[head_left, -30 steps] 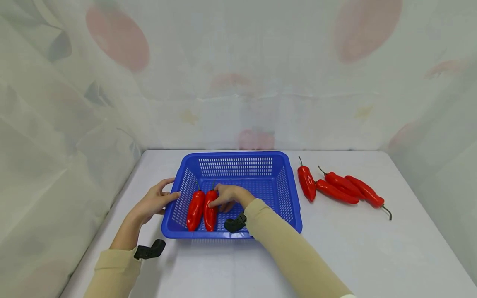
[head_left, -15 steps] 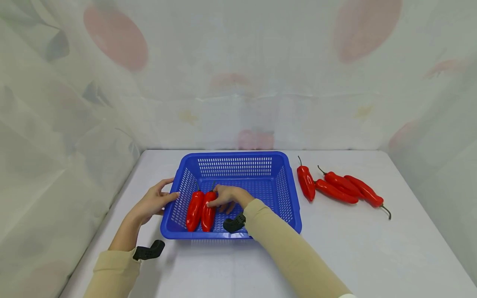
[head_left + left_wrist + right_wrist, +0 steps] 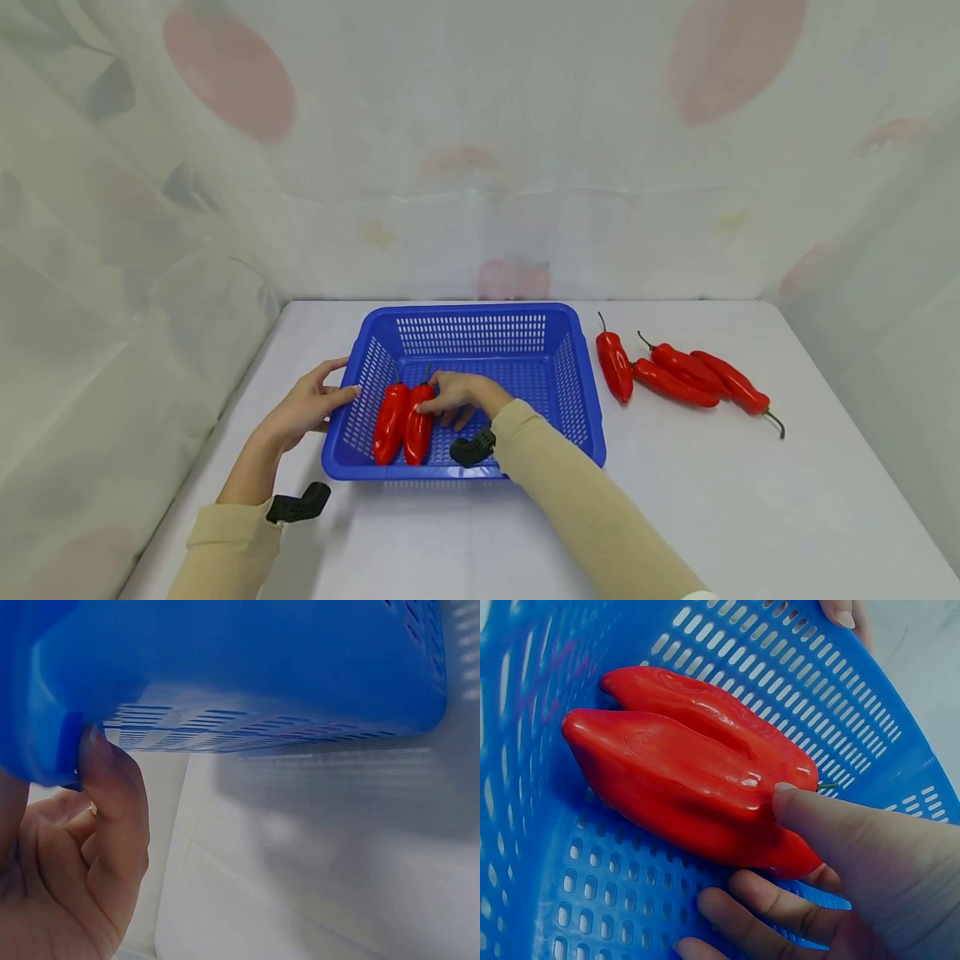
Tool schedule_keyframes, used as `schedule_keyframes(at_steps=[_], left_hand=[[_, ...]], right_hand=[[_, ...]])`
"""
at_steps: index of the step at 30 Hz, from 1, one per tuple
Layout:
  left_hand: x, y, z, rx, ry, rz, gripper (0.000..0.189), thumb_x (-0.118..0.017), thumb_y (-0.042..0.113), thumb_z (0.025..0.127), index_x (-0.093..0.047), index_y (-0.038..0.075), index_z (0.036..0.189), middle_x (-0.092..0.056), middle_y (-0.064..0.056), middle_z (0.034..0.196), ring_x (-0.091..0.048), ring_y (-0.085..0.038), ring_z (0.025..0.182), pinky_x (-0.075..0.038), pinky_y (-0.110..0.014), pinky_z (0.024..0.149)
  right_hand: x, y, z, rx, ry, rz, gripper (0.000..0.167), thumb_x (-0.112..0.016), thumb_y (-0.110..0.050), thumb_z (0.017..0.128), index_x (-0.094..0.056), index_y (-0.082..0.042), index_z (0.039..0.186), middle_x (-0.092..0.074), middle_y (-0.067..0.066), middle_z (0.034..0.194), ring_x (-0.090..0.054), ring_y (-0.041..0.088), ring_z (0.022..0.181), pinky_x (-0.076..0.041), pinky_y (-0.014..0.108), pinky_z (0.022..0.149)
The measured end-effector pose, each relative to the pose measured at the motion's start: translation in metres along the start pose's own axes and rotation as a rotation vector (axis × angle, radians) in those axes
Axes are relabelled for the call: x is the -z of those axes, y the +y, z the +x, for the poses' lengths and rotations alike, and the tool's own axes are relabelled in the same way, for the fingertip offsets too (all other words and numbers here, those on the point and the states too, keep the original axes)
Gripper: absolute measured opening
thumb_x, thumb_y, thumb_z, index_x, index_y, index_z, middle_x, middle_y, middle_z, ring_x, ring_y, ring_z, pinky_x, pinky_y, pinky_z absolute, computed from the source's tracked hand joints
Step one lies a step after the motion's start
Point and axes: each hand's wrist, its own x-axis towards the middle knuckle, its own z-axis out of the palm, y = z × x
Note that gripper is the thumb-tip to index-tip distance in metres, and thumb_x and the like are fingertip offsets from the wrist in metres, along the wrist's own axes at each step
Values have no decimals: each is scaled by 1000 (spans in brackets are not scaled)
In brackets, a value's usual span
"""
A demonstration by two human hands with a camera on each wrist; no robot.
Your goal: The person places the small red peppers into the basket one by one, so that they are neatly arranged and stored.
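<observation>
Two glossy red chili peppers lie side by side in the left part of a blue plastic basket [image 3: 465, 472], stems toward the back. My right hand [image 3: 463, 395] pinches the right chili pepper [image 3: 682, 787] near its stem end, thumb on top and a finger at its side; the other fingers spread over the basket floor. Against it lies the left chili pepper [image 3: 390, 425]. At the basket's left side, my left hand [image 3: 311, 406] grips the rim, thumb over the edge. From the left wrist view, its curled fingers [image 3: 112, 802] hook under that rim.
Right of the basket, a single chili pepper [image 3: 615, 367] lies near several more, among them a front chili pepper [image 3: 675, 383] and one with a long stem [image 3: 735, 382]. Patterned sheeting [image 3: 480, 225] walls the white table [image 3: 735, 508] at the back and sides.
My right hand has shifted the right chili pepper slightly left, so it now lies against the left one. The left hand keeps its place on the rim.
</observation>
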Motion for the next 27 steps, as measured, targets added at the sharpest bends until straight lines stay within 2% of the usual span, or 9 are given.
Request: schedule_keyframes(at_steps=[6,13,22,27], left_hand=[[1,-3,2,1,8,3,73,-59,29,90,-17,13,147,-57,-29,112,-68,-29,81,-56,-46,64],[2,-2,1,-10,0,-1,72,-58,27,91,-16,12,147,-58,-30,111,-68,-29,80,-56,-46,64],[0,-4,3,11,10,-6,70,-59,29,90,-18,15,146,-59,-28,111,-68,-29,80,-56,-46,65],[0,-6,3,4,9,2,71,-58,29,91,-17,13,146,-60,-28,109,-68,-29,79,-56,-46,65]], right_hand=[[4,0,0,21,16,-1,55,-60,-29,89,-37,-8,134,-59,16,102,-63,30,90,-56,41,71],[12,-2,-4,93,95,-18,45,-58,-22,91,-43,-6,130,-59,16,108,-63,31,92,-56,42,72],[26,-10,-17,206,132,-135,44,-58,-20,90,-45,-4,130,-64,22,106,-63,37,92,-55,46,72],[28,-14,-25,258,145,-173,40,-59,-22,90,-48,-10,127,-64,18,103,-63,37,87,-55,45,73]])
